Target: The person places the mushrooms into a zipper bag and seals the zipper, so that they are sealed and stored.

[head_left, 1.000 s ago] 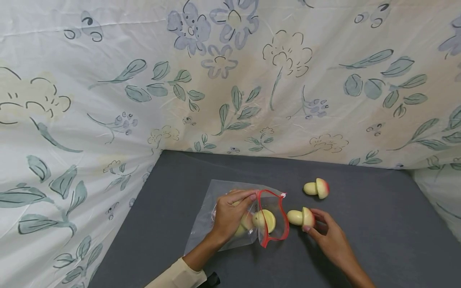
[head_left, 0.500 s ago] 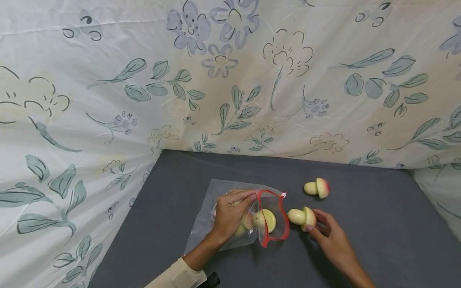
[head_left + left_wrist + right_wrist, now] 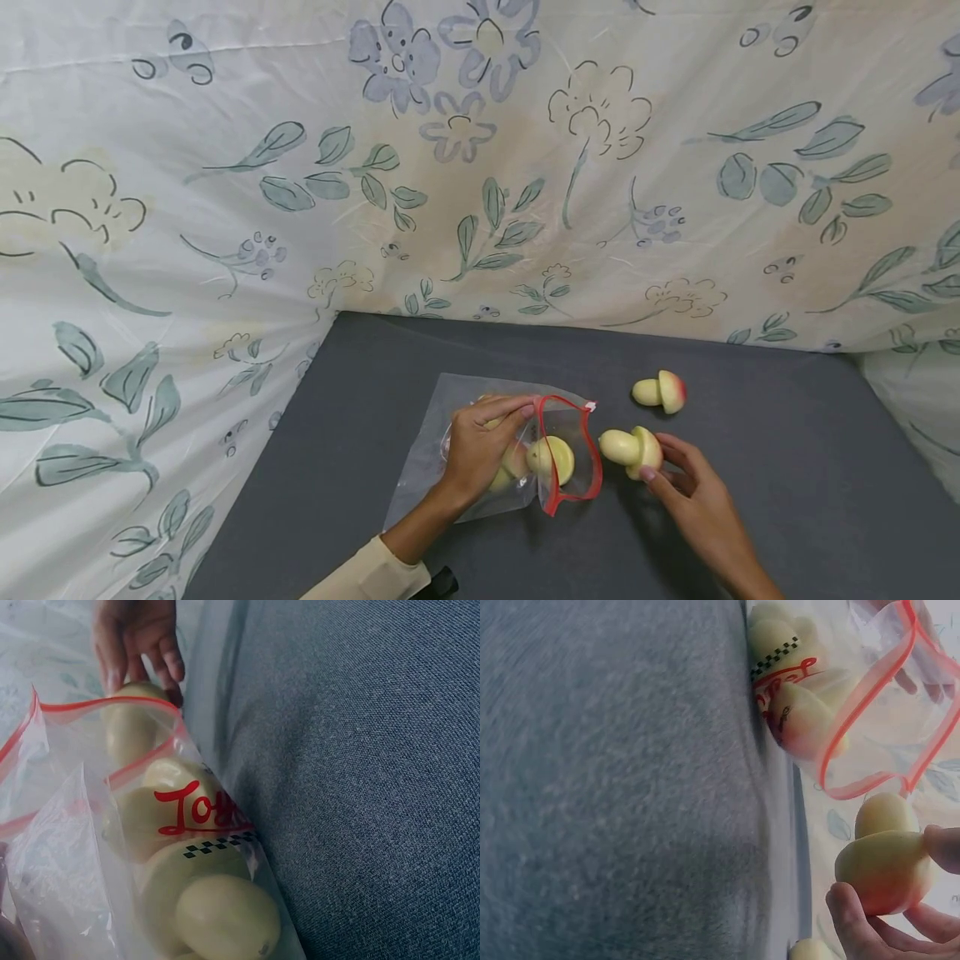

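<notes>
My left hand (image 3: 480,440) pinches the rim of a clear zip bag (image 3: 427,450) by its upper edge. The bag's red-edged mouth (image 3: 600,467) gapes toward the right. Inside lie several pale mushroom-shaped pieces, one with a round yellow end (image 3: 561,461) near the opening; red lettering (image 3: 196,810) shows on the plastic in the left wrist view. Just outside the mouth, my right hand (image 3: 697,492) holds a toy mushroom (image 3: 624,448) by its reddish cap, stem toward the bag. In the right wrist view, thumb and fingers grip the cap (image 3: 885,874) from both sides.
Another toy mushroom (image 3: 660,392) lies on the dark grey table (image 3: 787,433), behind the held one. Floral cloth (image 3: 495,233) hangs along the back and left side. A small black object (image 3: 444,582) shows beside the left sleeve (image 3: 375,575).
My right hand has shifted slightly right, and the mushroom in it has tilted a little, its stem drawing slightly away from the bag's mouth. My left hand and the bag have stayed put.
</notes>
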`<act>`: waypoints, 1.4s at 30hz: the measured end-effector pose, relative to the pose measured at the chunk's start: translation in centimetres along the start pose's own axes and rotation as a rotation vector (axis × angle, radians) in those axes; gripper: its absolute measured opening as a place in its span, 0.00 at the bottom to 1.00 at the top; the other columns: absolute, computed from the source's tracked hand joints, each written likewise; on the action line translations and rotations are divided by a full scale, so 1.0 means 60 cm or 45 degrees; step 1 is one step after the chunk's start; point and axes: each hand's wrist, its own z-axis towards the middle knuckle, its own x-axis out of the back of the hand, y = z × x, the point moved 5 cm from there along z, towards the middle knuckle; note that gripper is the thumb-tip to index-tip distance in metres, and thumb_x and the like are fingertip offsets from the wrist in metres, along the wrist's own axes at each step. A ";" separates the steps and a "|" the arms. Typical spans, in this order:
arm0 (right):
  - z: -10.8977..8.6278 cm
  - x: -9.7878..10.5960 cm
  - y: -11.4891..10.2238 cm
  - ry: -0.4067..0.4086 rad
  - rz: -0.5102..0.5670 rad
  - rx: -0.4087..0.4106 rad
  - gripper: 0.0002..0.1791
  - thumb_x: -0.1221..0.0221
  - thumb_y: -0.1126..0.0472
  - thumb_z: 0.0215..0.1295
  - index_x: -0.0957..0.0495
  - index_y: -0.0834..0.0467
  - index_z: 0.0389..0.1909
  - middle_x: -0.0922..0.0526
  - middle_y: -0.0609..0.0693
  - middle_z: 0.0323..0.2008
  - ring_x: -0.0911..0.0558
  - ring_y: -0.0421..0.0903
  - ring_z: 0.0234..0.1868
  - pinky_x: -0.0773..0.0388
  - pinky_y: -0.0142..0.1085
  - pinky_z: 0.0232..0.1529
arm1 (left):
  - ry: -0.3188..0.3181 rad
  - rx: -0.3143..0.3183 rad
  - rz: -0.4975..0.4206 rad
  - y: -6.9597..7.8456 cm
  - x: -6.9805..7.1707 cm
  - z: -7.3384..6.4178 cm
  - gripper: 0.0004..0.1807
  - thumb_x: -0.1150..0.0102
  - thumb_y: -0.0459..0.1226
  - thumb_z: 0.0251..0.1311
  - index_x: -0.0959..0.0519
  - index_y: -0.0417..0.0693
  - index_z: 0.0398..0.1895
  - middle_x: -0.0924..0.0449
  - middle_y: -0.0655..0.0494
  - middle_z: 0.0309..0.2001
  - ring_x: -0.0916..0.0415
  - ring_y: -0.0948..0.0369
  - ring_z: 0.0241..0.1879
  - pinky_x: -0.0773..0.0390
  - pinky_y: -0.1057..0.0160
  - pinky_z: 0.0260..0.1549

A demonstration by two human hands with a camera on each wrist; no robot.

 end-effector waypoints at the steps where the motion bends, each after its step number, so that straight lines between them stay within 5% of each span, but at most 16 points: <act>1: -0.001 -0.001 -0.002 0.000 0.021 0.007 0.31 0.35 0.65 0.74 0.33 0.64 0.74 0.23 0.66 0.66 0.17 0.28 0.48 0.15 0.29 0.43 | 0.000 0.000 0.001 0.000 0.000 0.000 0.10 0.30 0.39 0.70 0.08 0.50 0.49 0.08 0.60 0.46 0.15 0.59 0.49 0.15 0.60 0.50; 10: -0.006 -0.007 -0.019 -0.007 0.108 0.061 0.30 0.36 0.70 0.74 0.31 0.63 0.73 0.21 0.31 0.56 0.14 0.31 0.47 0.13 0.32 0.43 | -0.002 0.012 -0.001 0.001 -0.001 0.000 0.10 0.30 0.39 0.70 0.08 0.50 0.49 0.08 0.60 0.46 0.15 0.59 0.50 0.15 0.59 0.51; 38: -0.012 -0.043 -0.057 -0.073 0.173 0.070 0.27 0.35 0.66 0.74 0.29 0.61 0.71 0.19 0.38 0.57 0.12 0.39 0.48 0.12 0.37 0.44 | 0.001 0.001 -0.002 -0.002 -0.002 -0.001 0.09 0.30 0.38 0.70 0.08 0.50 0.49 0.08 0.59 0.46 0.15 0.58 0.49 0.15 0.59 0.51; 42: -0.011 -0.050 -0.061 -0.081 0.195 0.061 0.28 0.34 0.66 0.74 0.29 0.61 0.72 0.20 0.46 0.59 0.12 0.39 0.48 0.12 0.38 0.44 | 0.002 0.006 0.002 -0.002 -0.003 -0.002 0.09 0.30 0.38 0.70 0.08 0.50 0.49 0.08 0.60 0.46 0.15 0.59 0.49 0.16 0.59 0.51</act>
